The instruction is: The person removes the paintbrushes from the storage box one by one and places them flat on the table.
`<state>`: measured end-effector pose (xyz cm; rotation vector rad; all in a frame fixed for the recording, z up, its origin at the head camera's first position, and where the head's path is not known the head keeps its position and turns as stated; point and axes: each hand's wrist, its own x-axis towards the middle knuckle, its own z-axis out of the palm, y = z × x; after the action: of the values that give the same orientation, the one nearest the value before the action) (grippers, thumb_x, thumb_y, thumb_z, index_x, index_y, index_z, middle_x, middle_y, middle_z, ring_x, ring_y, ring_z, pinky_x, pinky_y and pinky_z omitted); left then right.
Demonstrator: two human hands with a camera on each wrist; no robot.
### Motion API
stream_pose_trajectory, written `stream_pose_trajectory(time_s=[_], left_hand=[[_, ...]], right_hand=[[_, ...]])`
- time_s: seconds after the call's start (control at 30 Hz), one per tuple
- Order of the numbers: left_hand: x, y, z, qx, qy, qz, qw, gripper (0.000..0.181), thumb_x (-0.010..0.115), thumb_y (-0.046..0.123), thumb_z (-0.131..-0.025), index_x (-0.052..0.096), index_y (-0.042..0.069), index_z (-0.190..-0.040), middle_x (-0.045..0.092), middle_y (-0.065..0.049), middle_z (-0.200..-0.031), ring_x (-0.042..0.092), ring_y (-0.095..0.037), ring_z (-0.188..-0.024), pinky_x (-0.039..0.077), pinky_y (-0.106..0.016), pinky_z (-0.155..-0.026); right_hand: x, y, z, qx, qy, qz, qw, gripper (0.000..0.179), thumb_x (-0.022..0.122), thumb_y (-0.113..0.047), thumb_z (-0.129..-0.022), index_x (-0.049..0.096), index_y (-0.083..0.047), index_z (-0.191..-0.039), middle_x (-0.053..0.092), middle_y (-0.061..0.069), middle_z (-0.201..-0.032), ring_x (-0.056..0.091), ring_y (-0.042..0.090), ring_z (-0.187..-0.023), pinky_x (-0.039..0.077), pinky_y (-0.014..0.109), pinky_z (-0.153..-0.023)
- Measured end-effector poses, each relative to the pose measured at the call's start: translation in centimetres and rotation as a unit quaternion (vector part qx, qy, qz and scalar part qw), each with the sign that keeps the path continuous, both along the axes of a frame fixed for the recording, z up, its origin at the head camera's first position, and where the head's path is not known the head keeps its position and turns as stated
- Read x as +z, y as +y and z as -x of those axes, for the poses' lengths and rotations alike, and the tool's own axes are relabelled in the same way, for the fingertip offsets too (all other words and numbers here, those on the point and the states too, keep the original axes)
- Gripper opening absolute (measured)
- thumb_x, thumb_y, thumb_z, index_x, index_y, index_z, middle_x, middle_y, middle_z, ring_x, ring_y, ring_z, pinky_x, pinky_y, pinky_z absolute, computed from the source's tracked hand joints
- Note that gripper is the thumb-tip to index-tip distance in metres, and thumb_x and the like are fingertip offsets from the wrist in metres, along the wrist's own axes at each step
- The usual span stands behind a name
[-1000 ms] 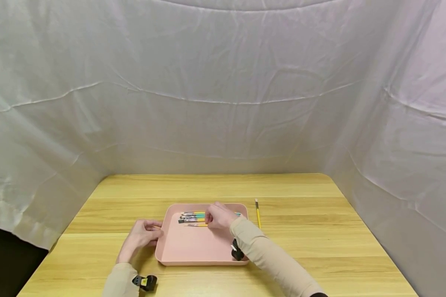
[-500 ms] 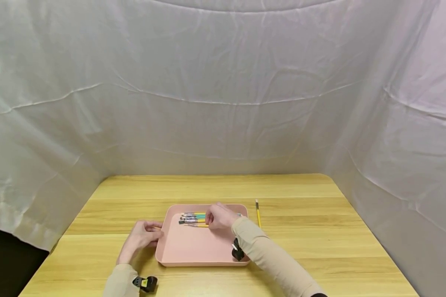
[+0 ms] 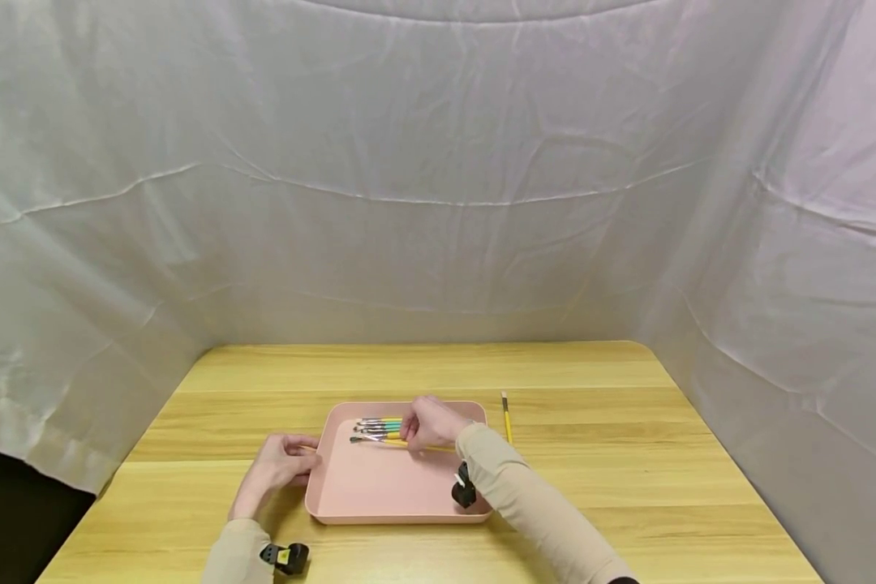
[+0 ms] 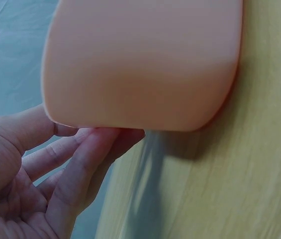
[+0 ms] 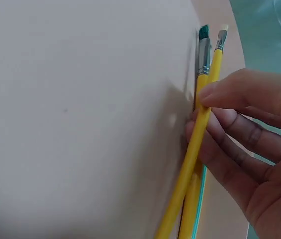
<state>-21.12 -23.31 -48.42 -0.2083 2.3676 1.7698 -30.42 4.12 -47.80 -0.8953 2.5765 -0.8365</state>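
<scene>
A pink tray (image 3: 380, 491) lies on the table. Against its left wall rests my left hand (image 3: 276, 466); in the left wrist view its extended fingers (image 4: 83, 157) touch the tray's edge. Inside the tray my right hand (image 3: 432, 423) pinches a yellow-handled paintbrush (image 5: 192, 142) between thumb and fingertips. This brush has a pale flat tip and a silver ferrule. Right beside it lies a yellow paintbrush with dark green bristles (image 5: 204, 32). Several more paintbrushes (image 3: 378, 425), yellow and teal, lie side by side near the tray's far wall, their handles partly hidden behind my right hand.
Just right of the tray, another yellow paintbrush (image 3: 507, 419) lies on the wooden table (image 3: 628, 487), tip pointing away from me. Grey-white cloth (image 3: 438, 243) hangs behind the table and along both sides.
My right hand has shifted slightly left, and the pinched brush has come closer to the row, now overlapping the dark-tipped brush. My left hand and the tray stay in place.
</scene>
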Motion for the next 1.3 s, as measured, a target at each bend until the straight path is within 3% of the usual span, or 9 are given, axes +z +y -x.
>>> stream_pose_trajectory(time_s=[0.3,0.73,1.17,1.3], left_hand=[[-0.1,0.0,0.0,-0.009,0.005,0.000,0.9999,0.043,0.065,-0.006,-0.085,0.056,-0.021,-0.124,0.074,-0.019,-0.093,0.072,-0.020,-0.079,0.065,-0.034,-0.068],[-0.1,0.0,0.1,-0.008,0.004,0.002,1.0000,0.042,0.065,-0.006,-0.085,0.057,-0.020,-0.123,0.074,-0.019,-0.092,0.072,-0.019,-0.077,0.064,-0.034,-0.066],[-0.2,-0.2,0.1,-0.015,0.007,0.004,0.9998,0.041,0.065,-0.005,-0.086,0.056,-0.021,-0.123,0.074,-0.020,-0.093,0.071,-0.019,-0.077,0.064,-0.033,-0.066],[-0.2,-0.2,0.1,-0.015,0.007,0.002,0.9999,0.041,0.065,-0.005,-0.086,0.056,-0.021,-0.123,0.074,-0.019,-0.093,0.071,-0.019,-0.078,0.064,-0.034,-0.067]], right_hand=[[0.3,0.2,0.5,0.038,-0.061,0.041,0.9966,0.013,0.075,0.010,-0.076,0.078,0.001,-0.085,0.076,0.012,-0.081,0.057,0.003,-0.066,0.050,0.012,-0.062],[0.4,0.8,0.9,0.042,-0.139,0.075,0.9865,0.015,0.073,0.007,-0.080,0.076,0.003,-0.094,0.074,0.010,-0.085,0.058,0.006,-0.072,0.050,0.015,-0.067],[0.9,2.0,0.3,0.020,-0.163,0.132,0.9777,0.018,0.072,0.007,-0.082,0.075,0.006,-0.099,0.076,0.022,-0.099,0.064,0.003,-0.076,0.055,0.015,-0.074],[1.1,2.6,0.1,0.014,-0.161,0.165,0.9729,0.019,0.072,0.005,-0.083,0.073,0.009,-0.102,0.076,0.022,-0.097,0.063,0.003,-0.074,0.054,0.016,-0.069]])
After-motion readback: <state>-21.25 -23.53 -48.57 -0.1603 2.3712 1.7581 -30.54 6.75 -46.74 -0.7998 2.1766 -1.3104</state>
